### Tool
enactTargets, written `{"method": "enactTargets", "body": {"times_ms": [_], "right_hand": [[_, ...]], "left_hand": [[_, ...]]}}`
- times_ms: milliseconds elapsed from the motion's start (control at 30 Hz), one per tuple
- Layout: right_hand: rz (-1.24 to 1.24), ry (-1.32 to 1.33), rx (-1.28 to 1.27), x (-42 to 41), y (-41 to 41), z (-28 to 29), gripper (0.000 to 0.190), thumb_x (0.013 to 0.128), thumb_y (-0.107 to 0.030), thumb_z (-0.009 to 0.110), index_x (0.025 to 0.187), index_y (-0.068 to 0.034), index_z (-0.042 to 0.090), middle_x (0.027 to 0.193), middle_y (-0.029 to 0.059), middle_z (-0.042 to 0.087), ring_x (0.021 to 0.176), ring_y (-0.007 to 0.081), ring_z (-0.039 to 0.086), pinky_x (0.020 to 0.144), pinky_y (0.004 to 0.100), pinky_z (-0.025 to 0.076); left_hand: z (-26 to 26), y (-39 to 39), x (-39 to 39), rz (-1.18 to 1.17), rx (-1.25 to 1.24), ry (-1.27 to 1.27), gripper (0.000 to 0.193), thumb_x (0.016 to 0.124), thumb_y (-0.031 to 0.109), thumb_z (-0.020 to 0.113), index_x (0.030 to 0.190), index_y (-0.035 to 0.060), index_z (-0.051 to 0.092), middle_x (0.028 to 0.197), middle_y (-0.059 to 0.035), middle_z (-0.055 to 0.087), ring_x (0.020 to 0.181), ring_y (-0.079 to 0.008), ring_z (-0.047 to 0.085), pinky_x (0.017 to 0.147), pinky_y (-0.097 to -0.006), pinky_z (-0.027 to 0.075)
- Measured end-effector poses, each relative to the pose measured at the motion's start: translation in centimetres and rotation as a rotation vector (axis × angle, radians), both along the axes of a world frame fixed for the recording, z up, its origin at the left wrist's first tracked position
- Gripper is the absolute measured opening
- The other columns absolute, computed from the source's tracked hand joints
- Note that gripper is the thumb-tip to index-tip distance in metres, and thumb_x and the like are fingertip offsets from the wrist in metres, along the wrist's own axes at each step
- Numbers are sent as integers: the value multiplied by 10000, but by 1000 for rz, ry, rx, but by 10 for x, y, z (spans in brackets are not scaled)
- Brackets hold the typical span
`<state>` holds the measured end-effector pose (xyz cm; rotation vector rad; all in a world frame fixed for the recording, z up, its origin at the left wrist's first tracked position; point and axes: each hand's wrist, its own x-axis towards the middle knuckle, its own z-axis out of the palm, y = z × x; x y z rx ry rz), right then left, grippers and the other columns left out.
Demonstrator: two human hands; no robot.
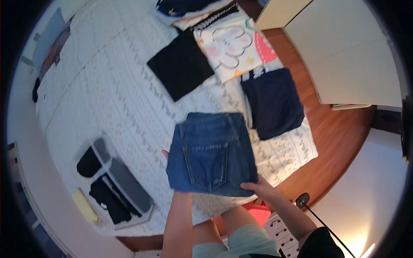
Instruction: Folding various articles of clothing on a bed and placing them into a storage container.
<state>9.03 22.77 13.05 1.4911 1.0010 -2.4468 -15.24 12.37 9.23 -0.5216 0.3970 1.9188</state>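
A folded pair of blue denim jeans (209, 158), its back pocket facing up, is held in front of me over the edge of the bed. My right hand (259, 188) grips the lower right corner, thumb on top. Beneath the jeans lies my left hand (165, 154), mostly hidden, with only fingertips showing past the left side. Beyond the jeans a folded black garment (182, 66) rests on the bedspread. Right of it are a folded white cloth with a cartoon print (232, 48) and a folded navy garment (274, 101).
A divided storage box (130, 182) with dark folded clothes sits at the left, beside a yellow item (84, 204). More folded clothes (193, 13) are stacked at the far end. The patterned bedspread (129, 96) ends at a wooden floor (326, 135). A black lamp pole (327, 229) stands at lower right.
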Motion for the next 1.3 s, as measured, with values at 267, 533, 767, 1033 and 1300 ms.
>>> {"method": "enactTargets", "body": {"times_ms": [267,533,767,1033,1300], "right_hand": [[537,-361,882,41,-82,-73,729,742,-216,698,1328,6,325,1248,241,421,1161,404,402,966,438,367],[399,-209,1191,-84,-21,-112,787,677,-135,743,1334,-10,329,1175,238,517,1069,387,514,930,406,421],[562,363,1028,-58,-123,-24,458,657,-118,696,1100,-55,599,990,124,633,914,293,608,807,398,483],[945,546,597,-29,-205,14,425,729,-199,720,1097,-42,579,947,105,598,940,296,557,821,387,461],[1293,-125,1444,-74,-170,-90,873,631,-298,783,1350,-42,359,1206,149,439,1087,302,438,812,437,451]], "left_hand": [[-56,-174,50,-615,-716,86,590,797,79,662,1325,42,402,1200,-94,553,1112,-241,529,914,-385,456],[-63,-224,66,-668,-977,594,373,828,101,658,1146,110,464,900,-31,577,782,-138,555,665,-282,465],[2,-231,70,-300,-676,238,376,897,337,567,1188,128,455,1004,-44,560,853,-184,561,786,-355,484],[54,-332,154,-241,-884,296,561,828,28,600,1336,86,368,1276,-107,486,1181,-317,476,928,-495,458],[73,-354,196,55,-1061,137,619,796,-101,592,1340,96,369,1271,-100,483,1141,-269,500,958,-413,439]]}}
